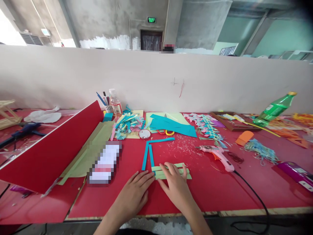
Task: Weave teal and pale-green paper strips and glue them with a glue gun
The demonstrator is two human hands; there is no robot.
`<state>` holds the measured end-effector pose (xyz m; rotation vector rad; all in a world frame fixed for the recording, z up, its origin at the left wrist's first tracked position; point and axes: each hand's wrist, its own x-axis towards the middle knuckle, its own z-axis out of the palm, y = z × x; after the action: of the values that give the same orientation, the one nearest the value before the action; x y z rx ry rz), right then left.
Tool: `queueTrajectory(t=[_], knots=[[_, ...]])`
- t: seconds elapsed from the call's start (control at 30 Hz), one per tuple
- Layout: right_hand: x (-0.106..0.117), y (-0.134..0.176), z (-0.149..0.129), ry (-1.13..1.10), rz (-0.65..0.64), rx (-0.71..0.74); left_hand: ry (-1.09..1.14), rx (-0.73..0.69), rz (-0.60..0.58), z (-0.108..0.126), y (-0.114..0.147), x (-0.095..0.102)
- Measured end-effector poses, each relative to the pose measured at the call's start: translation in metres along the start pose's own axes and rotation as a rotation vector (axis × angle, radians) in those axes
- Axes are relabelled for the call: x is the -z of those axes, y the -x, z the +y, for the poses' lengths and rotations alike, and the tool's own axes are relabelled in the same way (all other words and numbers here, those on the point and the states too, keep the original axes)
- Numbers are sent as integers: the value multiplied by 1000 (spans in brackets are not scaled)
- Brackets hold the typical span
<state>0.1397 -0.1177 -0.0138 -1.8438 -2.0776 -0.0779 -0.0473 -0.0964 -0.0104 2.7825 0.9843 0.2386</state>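
Observation:
Pale green paper strips lie side by side on the red tabletop, with my right hand resting over them. Its fingers are spread and pressed down on the strips. To their left, my left hand lies flat, fingers stretched out. Its fingertips meet the lower end of a blue paper strip and the strips' left edge; the exact contact is hidden. Another blue strip, folded at a corner, runs up and then rightward above my hands.
A blurred phone lies left, by a red upright board. To the right is a pink glue gun with a trailing cord. Behind are cut paper scraps, blue paper sheets, scissors and a leaning green bottle.

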Motion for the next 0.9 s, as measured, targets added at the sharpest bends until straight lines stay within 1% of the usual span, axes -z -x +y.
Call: queueTrajectory(t=[0.17,0.27,0.4,0.6,0.8,0.9], knots=[[0,2,0,-4,-13,-14,-58,10,23,5,-2,8],[1,1,0,3,-30,-15,-128,4,63,8,-4,10],[1,2,-1,7,-48,-8,-177,44,109,12,-10,5],[-4,3,0,-12,-46,-1,-135,90,69,12,-17,-7],[-9,4,2,43,23,11,-110,69,72,8,-13,-10],[-10,4,2,53,19,22,-126,52,80,8,-12,-10]])
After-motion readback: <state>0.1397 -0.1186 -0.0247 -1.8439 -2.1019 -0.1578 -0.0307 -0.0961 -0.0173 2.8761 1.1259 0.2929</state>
